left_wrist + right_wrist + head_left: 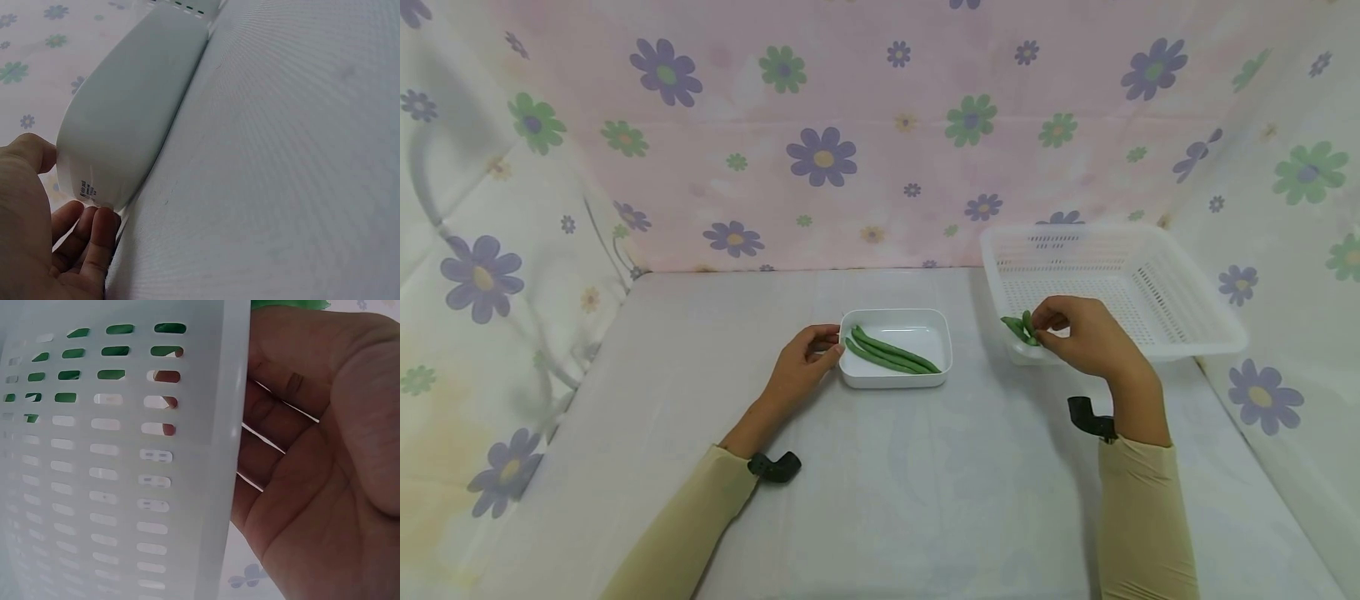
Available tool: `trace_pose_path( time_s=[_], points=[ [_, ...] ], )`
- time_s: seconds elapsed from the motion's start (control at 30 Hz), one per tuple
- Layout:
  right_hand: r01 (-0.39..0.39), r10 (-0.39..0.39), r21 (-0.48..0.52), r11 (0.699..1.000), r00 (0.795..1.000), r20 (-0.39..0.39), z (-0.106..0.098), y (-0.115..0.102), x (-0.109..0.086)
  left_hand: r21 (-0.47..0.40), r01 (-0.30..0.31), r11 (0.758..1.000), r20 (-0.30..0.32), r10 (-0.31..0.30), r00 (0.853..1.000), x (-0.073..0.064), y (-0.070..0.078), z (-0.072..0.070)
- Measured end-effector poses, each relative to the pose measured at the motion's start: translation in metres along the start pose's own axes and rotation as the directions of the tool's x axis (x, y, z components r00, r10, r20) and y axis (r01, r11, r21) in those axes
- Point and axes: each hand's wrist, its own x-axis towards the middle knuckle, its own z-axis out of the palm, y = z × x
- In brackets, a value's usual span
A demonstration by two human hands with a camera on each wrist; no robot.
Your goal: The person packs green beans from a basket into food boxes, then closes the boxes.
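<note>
Green beans: likely light, slippery, snappable; pinch mid-length.
Right hand: pinching them.
Left hand: gripping white dish by its end.

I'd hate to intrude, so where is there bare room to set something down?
Free: the white tabletop between both tan sleeves; left of the left hand; and between the small white rectangular dish and white perforated plastic basket.
Crowded: the basket's near-left corner, with the right hand and slender green beans.
</note>
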Motion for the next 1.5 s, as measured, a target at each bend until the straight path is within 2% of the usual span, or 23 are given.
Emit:
trace_pose_path(
  time_s=[0.4, 0.53, 0.7, 0.9, 1.13, 1.33, 1.5],
  points=[
    [0.093, -0.092, 0.008, 0.996, 0.991, -0.095, -0.001, -0.002, -0.001, 0.005, 0.018, 1.000, 0.002, -0.018, 1.000, 0.000, 0.004, 0.000],
    [0.135, -0.135, -0.013, 0.991, 0.980, -0.146, -0.001, -0.003, -0.001, 0.007, 0.029, 1.000, 0.012, -0.029, 1.000, -0.004, 0.019, -0.001],
    [0.181, -0.182, -0.023, 0.983, 0.956, -0.232, -0.001, -0.006, -0.002, -0.004, 0.020, 1.000, 0.018, -0.020, 1.000, -0.012, 0.041, -0.004],
    [0.231, -0.221, -0.012, 0.973, 0.914, -0.340, 0.001, -0.010, 0.001, -0.014, 0.014, 1.000, 0.015, -0.014, 1.000, -0.010, 0.037, -0.003],
    [0.308, -0.282, -0.014, 0.951, 0.854, -0.438, 0.003, -0.018, 0.002, -0.008, 0.015, 1.000, 0.015, -0.014, 1.000, -0.011, 0.037, -0.003],
    [0.398, -0.358, -0.029, 0.917, 0.787, -0.503, 0.004, -0.025, 0.005, -0.007, 0.016, 1.000, 0.017, -0.016, 1.000, -0.012, 0.039, -0.003],
    [0.465, -0.411, -0.035, 0.885, 0.743, -0.529, 0.006, -0.033, 0.008, -0.002, 0.017, 1.000, 0.012, -0.017, 1.000, -0.012, 0.042, -0.003]
  ],
)
